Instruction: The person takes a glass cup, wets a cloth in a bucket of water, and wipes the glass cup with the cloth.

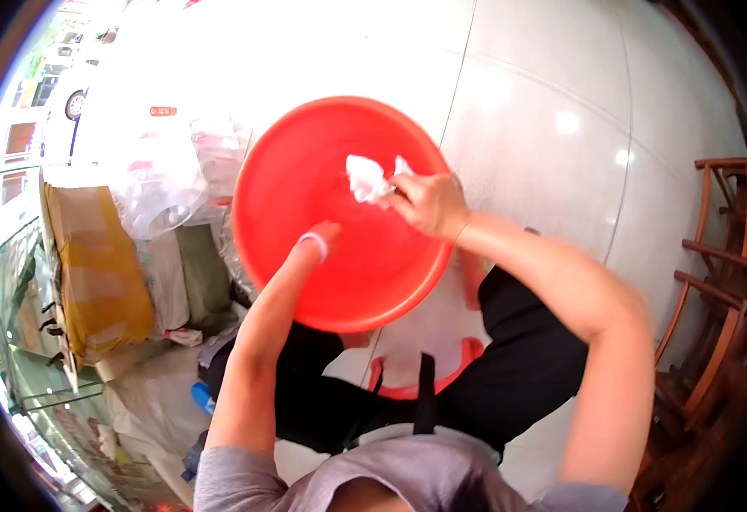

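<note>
Bending bare-handed over a round red basin (286, 166), set just in front of parted knees above a pale tiled floor (544, 145). Gripping a crumpled white piece (364, 179) (cloth by the look of it, though possibly paper or thin plastic) in the right hand (433, 203), with thumb and fingers closed about its near end. Holding it inside the circle of the basin's rim as seen from above, right of centre and toward the far side; impossible to tell how high over the bottom. Showing the left hand (326, 235) within the same rim, nearer the body and apart from the white piece, with a pale band (312, 245) at the wrist; too blurred to tell how far open, and with no visible hold on anything.

Apparently midway through handling the white piece over the basin, with the pick-up done. Probably calling next for a firm right-hand hold and for the left hand at the loose end.

Pointing, at that loose end, up the view and to the left, away from the body; slanting along its longer axis down to the right-hand grip, but too rumpled for a firm reading. Flanked at left by clear plastic bags (164, 175) and a yellow taped package (100, 264), at right by brown wooden furniture (715, 253).
</note>
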A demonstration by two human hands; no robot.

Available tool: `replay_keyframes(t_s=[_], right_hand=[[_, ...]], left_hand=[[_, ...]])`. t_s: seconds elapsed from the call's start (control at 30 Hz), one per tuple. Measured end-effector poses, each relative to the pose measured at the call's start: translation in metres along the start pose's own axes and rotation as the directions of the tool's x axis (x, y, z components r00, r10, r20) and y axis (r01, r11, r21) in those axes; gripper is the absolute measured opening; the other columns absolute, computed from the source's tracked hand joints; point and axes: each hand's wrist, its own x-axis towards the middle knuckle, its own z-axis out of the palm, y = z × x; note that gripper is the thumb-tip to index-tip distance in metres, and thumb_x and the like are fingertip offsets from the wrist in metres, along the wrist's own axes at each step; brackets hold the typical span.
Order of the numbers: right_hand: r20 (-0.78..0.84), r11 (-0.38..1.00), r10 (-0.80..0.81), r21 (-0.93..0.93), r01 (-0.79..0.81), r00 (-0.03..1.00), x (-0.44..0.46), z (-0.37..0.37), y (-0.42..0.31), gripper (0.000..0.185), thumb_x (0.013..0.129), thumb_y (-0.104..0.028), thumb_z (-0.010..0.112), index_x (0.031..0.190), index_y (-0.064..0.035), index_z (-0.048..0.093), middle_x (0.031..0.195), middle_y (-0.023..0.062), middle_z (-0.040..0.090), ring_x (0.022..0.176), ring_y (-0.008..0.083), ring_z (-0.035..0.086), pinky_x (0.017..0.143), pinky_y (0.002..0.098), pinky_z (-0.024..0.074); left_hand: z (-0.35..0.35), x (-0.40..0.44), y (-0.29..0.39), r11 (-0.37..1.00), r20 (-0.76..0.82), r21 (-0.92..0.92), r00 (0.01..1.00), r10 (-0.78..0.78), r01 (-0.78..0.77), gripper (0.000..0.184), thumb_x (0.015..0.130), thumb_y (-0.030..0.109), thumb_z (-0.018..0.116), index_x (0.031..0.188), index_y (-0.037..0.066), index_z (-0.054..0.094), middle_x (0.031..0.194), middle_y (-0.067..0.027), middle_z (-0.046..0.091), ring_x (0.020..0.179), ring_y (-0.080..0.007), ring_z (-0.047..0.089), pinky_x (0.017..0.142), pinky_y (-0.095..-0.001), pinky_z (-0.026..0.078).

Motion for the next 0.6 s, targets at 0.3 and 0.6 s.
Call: replay_keyframes(t_s=[0.3, 0.6], right_hand=[[-0.014, 1.000, 0.001, 0.026, -0.001, 1.000, -0.001, 0.011, 0.000, 0.027, 0.084, -0.034, 0.057, 0.080, -0.0073, 0.059, 0.064, 0.0145, 0.062, 0.055, 0.0302, 0.062, 0.049, 0.0397, 0.0484], [0.028, 1.000, 0.024, -0.015, -0.023, 0.999, 0.001, 0.006, 0.001, 0.029, 0.084, -0.036, 0.057, 0.082, -0.0074, 0.058, 0.061, 0.0119, 0.062, 0.055, 0.0289, 0.062, 0.050, 0.0388, 0.0489]], left_hand=[[-0.020, 0.011, -0.002, 0.758, 0.098, 0.644, 0.994, 0.057, -0.107, 0.018, 0.073, 0.010, 0.067, 0.088, 0.002, 0.062, 0.079, -0.0102, 0.065, 0.065, -0.0149, 0.061, 0.052, -0.0302, 0.049], [-0.053, -0.029, 0.065, 0.654, 0.172, -0.756, 0.974, 0.147, 0.035, 0.023, 0.081, 0.016, 0.058, 0.099, 0.002, 0.059, 0.082, -0.0103, 0.066, 0.061, -0.0140, 0.060, 0.046, -0.0232, 0.046]])
